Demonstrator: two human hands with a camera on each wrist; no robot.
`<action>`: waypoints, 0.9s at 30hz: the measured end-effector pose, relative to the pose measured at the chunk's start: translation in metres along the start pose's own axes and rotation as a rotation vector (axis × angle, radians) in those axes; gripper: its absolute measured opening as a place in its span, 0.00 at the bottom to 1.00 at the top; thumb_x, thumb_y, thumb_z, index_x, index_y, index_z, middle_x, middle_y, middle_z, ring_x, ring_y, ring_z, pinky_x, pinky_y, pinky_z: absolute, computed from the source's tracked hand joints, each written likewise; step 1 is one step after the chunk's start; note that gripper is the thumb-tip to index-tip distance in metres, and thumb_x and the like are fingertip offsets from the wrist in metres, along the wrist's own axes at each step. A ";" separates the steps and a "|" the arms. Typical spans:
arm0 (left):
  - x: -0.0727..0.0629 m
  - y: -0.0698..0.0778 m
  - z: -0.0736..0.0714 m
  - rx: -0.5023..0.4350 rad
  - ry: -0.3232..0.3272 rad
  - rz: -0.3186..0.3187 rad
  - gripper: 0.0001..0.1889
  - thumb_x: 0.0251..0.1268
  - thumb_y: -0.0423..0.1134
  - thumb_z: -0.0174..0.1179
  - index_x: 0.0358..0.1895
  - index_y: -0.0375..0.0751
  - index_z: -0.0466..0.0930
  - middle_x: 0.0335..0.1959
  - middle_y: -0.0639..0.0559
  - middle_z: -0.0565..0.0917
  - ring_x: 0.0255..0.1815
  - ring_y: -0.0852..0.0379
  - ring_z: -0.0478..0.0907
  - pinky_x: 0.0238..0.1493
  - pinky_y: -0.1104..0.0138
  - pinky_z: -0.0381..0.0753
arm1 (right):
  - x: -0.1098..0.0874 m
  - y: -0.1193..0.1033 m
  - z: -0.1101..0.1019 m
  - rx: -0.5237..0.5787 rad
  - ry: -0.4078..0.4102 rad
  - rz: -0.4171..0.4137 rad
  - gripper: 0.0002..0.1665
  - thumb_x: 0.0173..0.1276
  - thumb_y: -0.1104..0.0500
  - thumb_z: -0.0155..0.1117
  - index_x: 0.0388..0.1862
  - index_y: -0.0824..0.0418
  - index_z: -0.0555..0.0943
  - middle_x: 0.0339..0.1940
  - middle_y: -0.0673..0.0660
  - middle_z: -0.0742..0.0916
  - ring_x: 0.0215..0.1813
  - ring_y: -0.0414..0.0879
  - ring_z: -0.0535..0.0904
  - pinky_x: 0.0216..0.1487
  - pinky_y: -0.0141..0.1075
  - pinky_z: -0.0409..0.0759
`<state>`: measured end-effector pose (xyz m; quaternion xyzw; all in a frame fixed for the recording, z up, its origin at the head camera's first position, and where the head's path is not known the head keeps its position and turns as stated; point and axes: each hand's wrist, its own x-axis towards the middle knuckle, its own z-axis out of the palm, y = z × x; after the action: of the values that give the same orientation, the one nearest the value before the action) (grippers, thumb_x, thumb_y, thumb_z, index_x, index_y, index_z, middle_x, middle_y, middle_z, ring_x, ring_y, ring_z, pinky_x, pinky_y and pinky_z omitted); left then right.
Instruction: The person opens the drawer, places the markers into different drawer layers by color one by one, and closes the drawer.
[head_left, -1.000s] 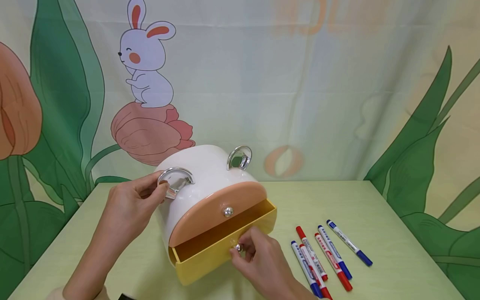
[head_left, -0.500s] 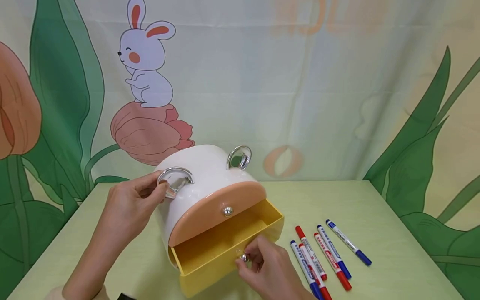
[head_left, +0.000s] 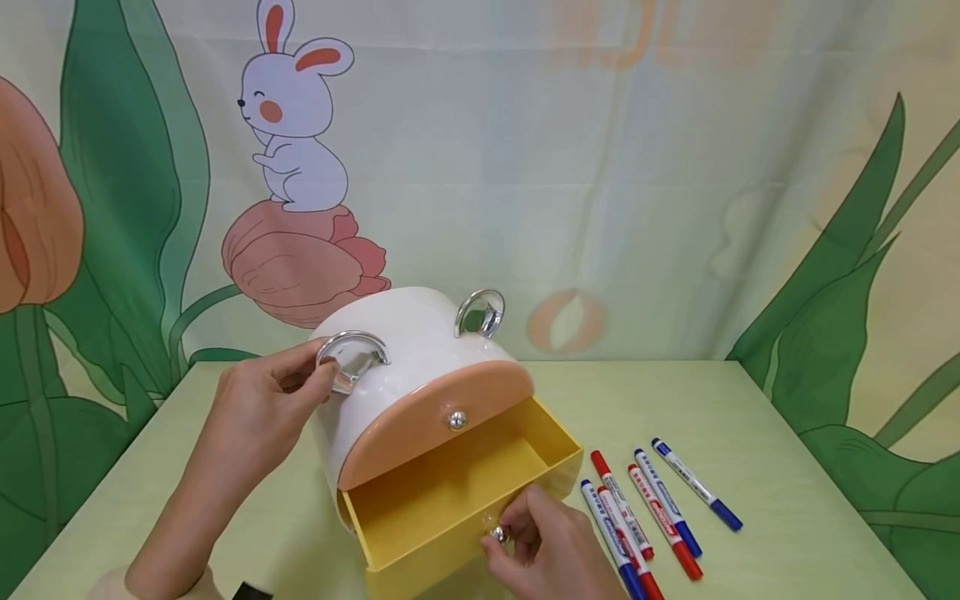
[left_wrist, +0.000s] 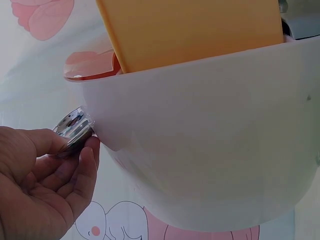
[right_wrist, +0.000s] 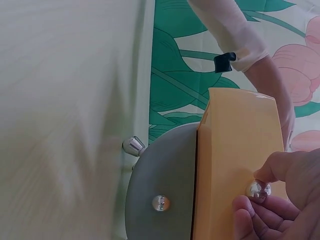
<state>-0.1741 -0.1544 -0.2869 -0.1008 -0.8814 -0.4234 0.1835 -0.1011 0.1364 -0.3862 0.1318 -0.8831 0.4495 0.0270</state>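
Note:
A white rounded desktop organizer (head_left: 405,333) stands on the table, with an orange upper front (head_left: 420,433) and two silver ear-like rings on top. My left hand (head_left: 266,408) pinches the left silver ring (left_wrist: 75,131) between thumb and fingers. From the lower part a yellow drawer (head_left: 450,483) is pulled well out, and its visible inside holds nothing. My right hand (head_left: 558,546) pinches the round silver knob (right_wrist: 258,190) on the drawer's front. Another silver knob (head_left: 457,420) sits on the orange front, untouched.
Several red and blue markers (head_left: 663,521) lie loosely on the pale green table (head_left: 802,533), right of the drawer. The right silver ring (head_left: 480,313) rises from the organizer's top. Behind hangs a printed cloth (head_left: 645,200) with a rabbit and tulips.
The right hand has drawn the yellow drawer further out, toward the front and slightly right, showing more of its inside. The left hand keeps its pinch on the ring; the organizer stays put.

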 end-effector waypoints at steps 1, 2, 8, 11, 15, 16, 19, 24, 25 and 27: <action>0.000 0.000 0.000 -0.001 -0.001 -0.001 0.17 0.75 0.38 0.61 0.61 0.38 0.85 0.42 0.43 0.90 0.43 0.50 0.84 0.37 0.82 0.79 | -0.001 0.000 0.000 0.003 -0.003 0.005 0.15 0.65 0.57 0.77 0.37 0.55 0.76 0.26 0.44 0.78 0.26 0.35 0.73 0.27 0.27 0.75; 0.000 0.000 0.000 -0.002 -0.001 -0.002 0.17 0.75 0.38 0.61 0.61 0.38 0.85 0.42 0.43 0.90 0.43 0.50 0.84 0.37 0.82 0.79 | -0.002 0.000 -0.001 0.004 -0.003 0.009 0.15 0.65 0.57 0.77 0.37 0.55 0.76 0.26 0.44 0.78 0.26 0.35 0.73 0.27 0.27 0.75; 0.000 -0.001 0.001 -0.014 -0.011 -0.006 0.18 0.75 0.39 0.61 0.63 0.38 0.84 0.43 0.42 0.90 0.44 0.49 0.84 0.38 0.82 0.79 | -0.009 0.003 -0.005 0.044 0.010 -0.027 0.15 0.64 0.58 0.78 0.36 0.57 0.76 0.26 0.46 0.79 0.25 0.34 0.73 0.25 0.28 0.76; 0.000 -0.002 0.001 -0.014 -0.009 -0.003 0.18 0.75 0.39 0.61 0.62 0.37 0.84 0.43 0.42 0.89 0.43 0.49 0.84 0.37 0.82 0.79 | -0.013 0.005 -0.007 0.061 0.002 -0.035 0.15 0.64 0.58 0.78 0.36 0.57 0.77 0.26 0.46 0.79 0.25 0.34 0.73 0.26 0.28 0.77; 0.000 -0.001 0.001 -0.009 -0.007 -0.005 0.18 0.75 0.39 0.61 0.63 0.38 0.84 0.43 0.42 0.89 0.44 0.49 0.84 0.38 0.82 0.79 | -0.018 0.004 -0.010 0.054 -0.006 -0.013 0.15 0.64 0.58 0.77 0.37 0.57 0.77 0.26 0.45 0.79 0.25 0.35 0.74 0.26 0.28 0.78; 0.000 0.000 0.000 -0.007 -0.008 -0.008 0.18 0.75 0.39 0.61 0.63 0.38 0.84 0.43 0.42 0.89 0.44 0.49 0.84 0.38 0.82 0.79 | -0.019 0.004 -0.010 0.053 -0.007 -0.003 0.15 0.64 0.58 0.77 0.37 0.57 0.77 0.26 0.45 0.79 0.25 0.35 0.74 0.26 0.28 0.78; 0.000 0.001 0.000 -0.003 -0.011 -0.013 0.18 0.75 0.39 0.61 0.63 0.38 0.84 0.44 0.42 0.90 0.44 0.49 0.84 0.38 0.82 0.79 | -0.022 0.004 -0.012 0.038 -0.022 0.053 0.15 0.64 0.56 0.78 0.36 0.56 0.77 0.26 0.45 0.79 0.24 0.36 0.74 0.26 0.28 0.77; 0.000 0.001 -0.001 0.001 -0.013 -0.020 0.18 0.75 0.40 0.60 0.63 0.39 0.84 0.44 0.43 0.90 0.44 0.49 0.83 0.37 0.81 0.79 | -0.026 0.005 -0.014 0.041 -0.063 0.113 0.16 0.66 0.52 0.77 0.37 0.57 0.78 0.26 0.46 0.80 0.24 0.38 0.76 0.27 0.29 0.78; 0.000 0.001 -0.001 0.000 -0.014 -0.021 0.18 0.75 0.40 0.60 0.63 0.39 0.84 0.44 0.43 0.90 0.44 0.49 0.84 0.37 0.81 0.79 | -0.027 0.005 -0.014 0.045 -0.066 0.113 0.16 0.67 0.51 0.76 0.37 0.57 0.78 0.26 0.46 0.80 0.24 0.39 0.76 0.27 0.29 0.78; 0.000 0.001 -0.001 0.000 -0.013 -0.023 0.18 0.75 0.40 0.60 0.63 0.39 0.84 0.44 0.43 0.90 0.44 0.49 0.84 0.37 0.81 0.79 | -0.028 0.006 -0.014 0.045 -0.065 0.102 0.16 0.67 0.51 0.76 0.37 0.57 0.77 0.26 0.46 0.80 0.24 0.38 0.76 0.27 0.29 0.78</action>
<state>-0.1737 -0.1546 -0.2859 -0.0934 -0.8837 -0.4248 0.1728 -0.0765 0.1570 -0.3869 0.1016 -0.8787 0.4656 -0.0274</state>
